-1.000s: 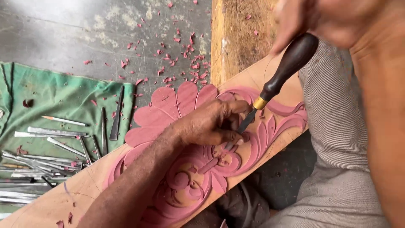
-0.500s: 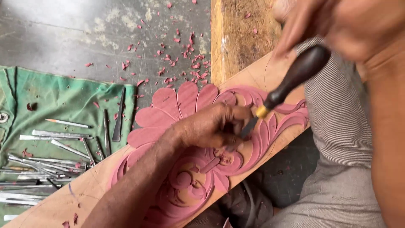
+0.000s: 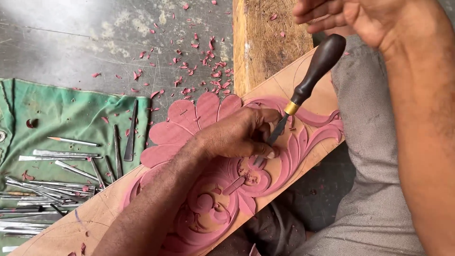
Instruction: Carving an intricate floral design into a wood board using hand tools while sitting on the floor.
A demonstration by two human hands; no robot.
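A left hand (image 3: pixel 237 137) pinches the steel blade of a dark-handled carving chisel (image 3: pixel 303 92), fingers clamped together just below its brass ferrule, the tip pressed into a pink-painted floral relief on a long wooden panel (image 3: pixel 284 90). The right hand (image 3: pixel 360 19) hovers just above the chisel's handle, fingers loosely spread and gripping nothing. Left of the panel, spare carving tools (image 3: pixel 52 185) lie on a green cloth (image 3: pixel 61 114); pink wood chips (image 3: pixel 199 52) dot the grey floor beyond the panel's upper edge.
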